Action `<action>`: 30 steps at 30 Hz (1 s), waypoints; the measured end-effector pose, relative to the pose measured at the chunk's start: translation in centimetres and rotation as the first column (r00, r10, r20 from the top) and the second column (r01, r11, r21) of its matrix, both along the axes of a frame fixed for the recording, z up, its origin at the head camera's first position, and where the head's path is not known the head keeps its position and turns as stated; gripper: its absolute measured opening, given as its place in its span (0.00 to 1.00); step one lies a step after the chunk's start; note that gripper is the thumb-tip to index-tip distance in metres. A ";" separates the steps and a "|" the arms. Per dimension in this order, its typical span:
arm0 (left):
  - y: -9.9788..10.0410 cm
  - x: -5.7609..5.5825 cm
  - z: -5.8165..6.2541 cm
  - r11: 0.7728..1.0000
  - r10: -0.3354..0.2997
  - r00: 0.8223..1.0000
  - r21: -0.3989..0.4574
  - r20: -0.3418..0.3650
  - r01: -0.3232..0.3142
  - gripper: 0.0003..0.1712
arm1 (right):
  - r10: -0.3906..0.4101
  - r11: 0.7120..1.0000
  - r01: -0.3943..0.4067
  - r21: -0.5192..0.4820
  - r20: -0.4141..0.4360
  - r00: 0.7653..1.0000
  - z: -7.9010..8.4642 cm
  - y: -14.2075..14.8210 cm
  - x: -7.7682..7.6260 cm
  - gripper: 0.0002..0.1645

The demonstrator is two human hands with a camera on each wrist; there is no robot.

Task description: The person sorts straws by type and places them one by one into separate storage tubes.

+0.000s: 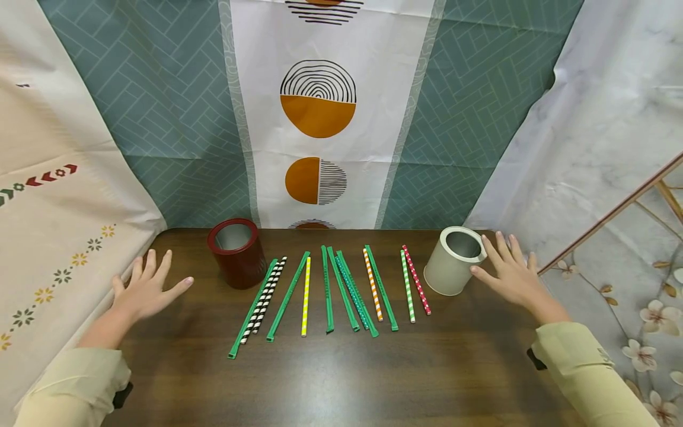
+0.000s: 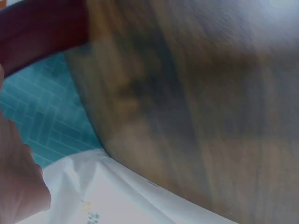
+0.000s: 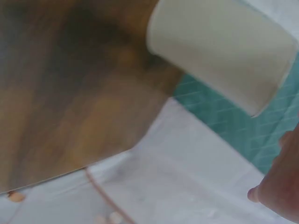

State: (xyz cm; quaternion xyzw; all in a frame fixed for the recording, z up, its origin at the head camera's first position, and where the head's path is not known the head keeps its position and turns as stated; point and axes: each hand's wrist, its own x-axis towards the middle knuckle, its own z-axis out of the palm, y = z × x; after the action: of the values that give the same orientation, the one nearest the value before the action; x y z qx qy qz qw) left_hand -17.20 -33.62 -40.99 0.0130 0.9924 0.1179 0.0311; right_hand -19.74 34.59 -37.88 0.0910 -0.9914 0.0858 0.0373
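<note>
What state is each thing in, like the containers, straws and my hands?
Dark red container: upright, open-topped, no straws showing inside
Off-white container: upright, open-topped, no straws showing inside
Straws: lying loose on the tabletop
Left hand: fingers spread, holding nothing
Right hand: fingers spread, holding nothing

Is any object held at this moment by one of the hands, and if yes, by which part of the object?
Nothing is held: the left hand and the right hand both have their fingers spread.
</note>
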 end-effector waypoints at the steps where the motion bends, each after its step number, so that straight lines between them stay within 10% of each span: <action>1: 0.3 -0.1 0.2 1.000 -0.003 1.000 0.008 -0.008 0.003 0.51 | 0.010 1.000 -0.010 -0.008 -0.014 1.000 0.3 -0.5 0.0 0.47; 14: 4.9 -2.3 1.7 0.980 -0.053 0.994 0.184 -0.096 0.070 0.51 | 0.189 0.932 -0.253 -0.258 -0.250 0.950 3.0 -6.6 -1.1 0.49; 30: 6.8 -3.7 0.3 0.926 -0.019 0.992 0.373 -0.123 0.064 0.50 | 0.238 0.768 -0.152 -0.622 0.056 0.970 -1.0 -9.0 -2.4 0.37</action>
State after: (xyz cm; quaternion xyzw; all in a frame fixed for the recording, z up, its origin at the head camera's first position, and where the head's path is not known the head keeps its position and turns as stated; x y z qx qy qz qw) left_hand -20.94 -26.79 -40.70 0.0465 0.9510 0.3043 -0.0275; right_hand -22.18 25.59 -38.92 0.1706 -0.8950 0.4120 -0.0095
